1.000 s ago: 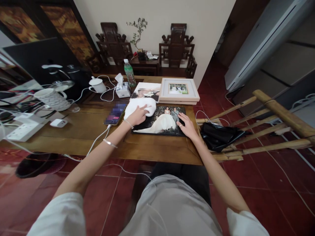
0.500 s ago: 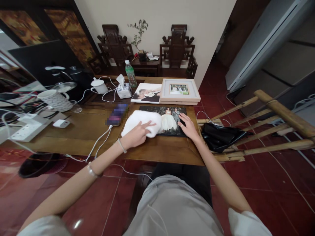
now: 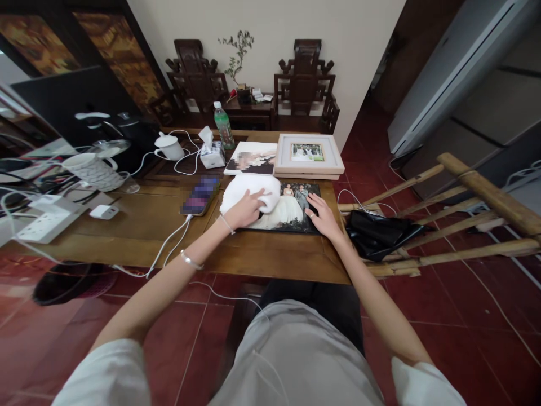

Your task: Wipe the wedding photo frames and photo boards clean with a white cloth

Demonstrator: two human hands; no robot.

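Observation:
A folded, fluffy white towel [image 3: 247, 189] lies on the left part of a dark photo panel [image 3: 310, 217] on the table. My left hand [image 3: 245, 210] grips the towel from above, its fingers pressed into the pile. The panel is printed with a couple, one in a white gown and one in a grey suit; its upper left is covered by the towel. On the panel's right edge rests my right hand [image 3: 323, 217], fingers spread flat over the surface and wearing a ring.
Behind the panel lie a white-framed picture [image 3: 310, 170] and another print [image 3: 256, 159]. A phone [image 3: 200, 196] with a white cable is left of the towel. A tissue box [image 3: 212, 155], bottle [image 3: 224, 127], mug [image 3: 95, 172] and power strip [image 3: 53, 217] stand farther left. A bamboo chair [image 3: 477, 169] is at right.
My left hand has pushed the towel away from me and slightly right across the panel, uncovering the panel's lower left part. My right hand has stayed in place.

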